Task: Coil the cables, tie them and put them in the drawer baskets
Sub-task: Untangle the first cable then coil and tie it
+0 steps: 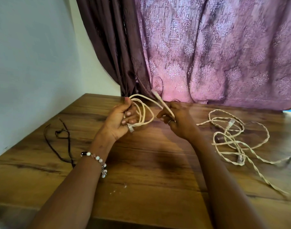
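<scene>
Left hand (120, 120) held above the wooden table (141, 171), fingers curled round a cream cable coil (144, 111) of several loops; a clear plug hangs below the palm. Right hand (176, 119) close beside it, fingers pinching the coil's free end (164, 105), which angles up toward the purple curtain (207, 47). Loose twisted cream cables (232, 139) lie tangled on the table at right. Thin dark cord (58, 139) at left. Beaded bracelet (96, 160) on left wrist.

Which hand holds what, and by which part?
Left hand grips the cream cable by its gathered loops; right hand pinches the same cable's free end below the plug.
</scene>
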The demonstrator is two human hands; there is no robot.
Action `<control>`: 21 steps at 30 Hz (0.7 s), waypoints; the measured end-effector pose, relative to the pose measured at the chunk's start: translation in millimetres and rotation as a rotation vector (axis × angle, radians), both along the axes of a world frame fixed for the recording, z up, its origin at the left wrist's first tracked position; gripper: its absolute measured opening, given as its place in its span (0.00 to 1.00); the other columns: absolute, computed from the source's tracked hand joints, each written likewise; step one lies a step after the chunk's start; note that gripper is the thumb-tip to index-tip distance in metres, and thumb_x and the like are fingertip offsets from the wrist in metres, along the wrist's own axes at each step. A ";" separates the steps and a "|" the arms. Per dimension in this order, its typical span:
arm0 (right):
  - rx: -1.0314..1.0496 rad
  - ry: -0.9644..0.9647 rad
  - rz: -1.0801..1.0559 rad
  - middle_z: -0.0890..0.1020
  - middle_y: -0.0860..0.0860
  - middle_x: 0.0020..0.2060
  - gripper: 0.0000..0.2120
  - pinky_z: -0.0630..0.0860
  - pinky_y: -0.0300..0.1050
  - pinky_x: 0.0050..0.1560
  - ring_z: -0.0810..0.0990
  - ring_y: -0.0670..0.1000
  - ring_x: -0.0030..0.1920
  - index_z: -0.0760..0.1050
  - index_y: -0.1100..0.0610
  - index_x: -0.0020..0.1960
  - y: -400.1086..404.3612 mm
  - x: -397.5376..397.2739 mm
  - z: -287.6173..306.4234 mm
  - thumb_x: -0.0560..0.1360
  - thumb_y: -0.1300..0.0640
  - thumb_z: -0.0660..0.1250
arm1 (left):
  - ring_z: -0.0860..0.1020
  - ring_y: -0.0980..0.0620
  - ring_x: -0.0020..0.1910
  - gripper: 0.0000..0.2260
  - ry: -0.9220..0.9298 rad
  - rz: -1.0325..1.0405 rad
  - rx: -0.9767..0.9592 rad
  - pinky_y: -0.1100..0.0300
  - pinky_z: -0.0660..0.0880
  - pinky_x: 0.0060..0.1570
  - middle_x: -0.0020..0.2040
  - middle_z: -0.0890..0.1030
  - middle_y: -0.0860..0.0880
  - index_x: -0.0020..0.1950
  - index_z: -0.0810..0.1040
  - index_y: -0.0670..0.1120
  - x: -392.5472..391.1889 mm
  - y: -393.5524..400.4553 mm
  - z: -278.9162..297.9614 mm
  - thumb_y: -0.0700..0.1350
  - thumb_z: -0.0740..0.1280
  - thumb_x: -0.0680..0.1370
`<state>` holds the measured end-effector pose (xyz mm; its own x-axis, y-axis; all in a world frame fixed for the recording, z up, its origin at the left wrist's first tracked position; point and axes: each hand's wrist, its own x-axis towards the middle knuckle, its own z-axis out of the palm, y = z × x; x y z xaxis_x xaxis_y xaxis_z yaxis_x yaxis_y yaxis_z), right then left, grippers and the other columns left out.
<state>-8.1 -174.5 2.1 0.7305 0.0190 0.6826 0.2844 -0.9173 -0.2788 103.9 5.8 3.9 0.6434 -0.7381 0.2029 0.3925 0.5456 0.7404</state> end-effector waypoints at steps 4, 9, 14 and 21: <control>-0.036 0.133 -0.026 0.81 0.48 0.38 0.04 0.67 0.41 0.46 0.73 0.46 0.43 0.83 0.54 0.40 0.9 1.8 -3.4 0.67 0.54 0.74 | 0.58 0.60 0.14 0.16 0.055 0.103 -0.071 0.68 0.61 0.17 0.23 0.65 0.54 0.39 0.66 0.46 13.0 2.5 -1.6 0.55 0.55 0.80; -0.136 0.262 0.101 0.84 0.50 0.42 0.05 0.71 0.48 0.53 0.78 0.52 0.49 0.83 0.55 0.43 21.4 1.2 -2.3 0.68 0.55 0.74 | 0.58 0.59 0.15 0.17 0.144 0.224 -0.118 0.66 0.64 0.20 0.23 0.66 0.54 0.39 0.67 0.46 25.7 7.8 -3.3 0.57 0.55 0.81; 0.263 0.381 0.276 0.85 0.48 0.40 0.06 0.78 0.39 0.50 0.82 0.43 0.43 0.84 0.61 0.44 51.4 1.3 1.0 0.67 0.64 0.76 | 0.72 0.58 0.19 0.24 0.120 0.303 0.017 0.63 0.77 0.26 0.24 0.75 0.52 0.32 0.78 0.43 2.2 -0.6 4.2 0.54 0.55 0.81; 1.031 0.111 0.374 0.84 0.63 0.42 0.08 0.81 0.52 0.45 0.83 0.59 0.42 0.79 0.71 0.43 58.6 0.0 9.1 0.64 0.73 0.73 | 0.80 0.52 0.33 0.18 -0.255 0.255 0.382 0.59 0.74 0.38 0.34 0.84 0.50 0.40 0.79 0.46 -18.4 -12.7 -3.2 0.54 0.57 0.80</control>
<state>-8.1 -115.9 11.1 0.8555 -0.2891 0.4296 0.4221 -0.0912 -0.9020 85.5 -6.9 0.7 0.7773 -0.6168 0.1237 0.0638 0.2729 0.9599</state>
